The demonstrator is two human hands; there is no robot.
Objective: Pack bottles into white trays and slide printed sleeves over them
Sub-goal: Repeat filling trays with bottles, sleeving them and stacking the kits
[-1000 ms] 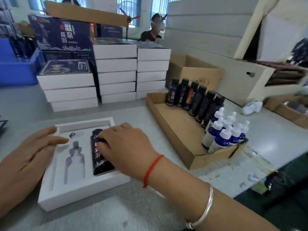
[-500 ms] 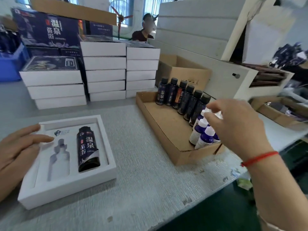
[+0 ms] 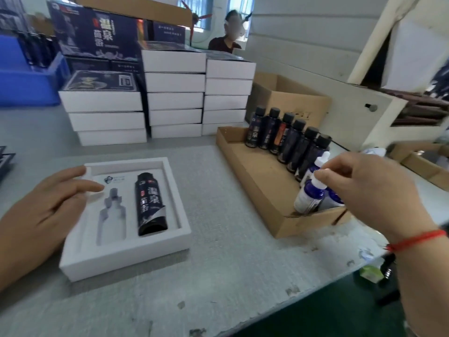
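R hand (image 3: 371, 190) now off tray, pinching dropper bottle (image 3: 309, 195) in carton – L hand (image 3: 46, 210) flat on tray edge (image 3: 126, 259).

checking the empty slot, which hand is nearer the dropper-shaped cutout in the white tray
Left. The left hand rests on the white tray right beside the cutout; the right hand is off at the cardboard box, pinching a dropper bottle.

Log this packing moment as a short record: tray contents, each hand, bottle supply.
tray: white tray on the table, open
filled slot: dark bottle lying in the right slot
empty slot: dropper-shaped cutout, left of the dark bottle
left hand: left hand rests flat on the tray's left edge
right hand: right hand pinches the white cap of a dropper bottle
supply: cardboard tray with a row of dark bottles and several dropper bottles
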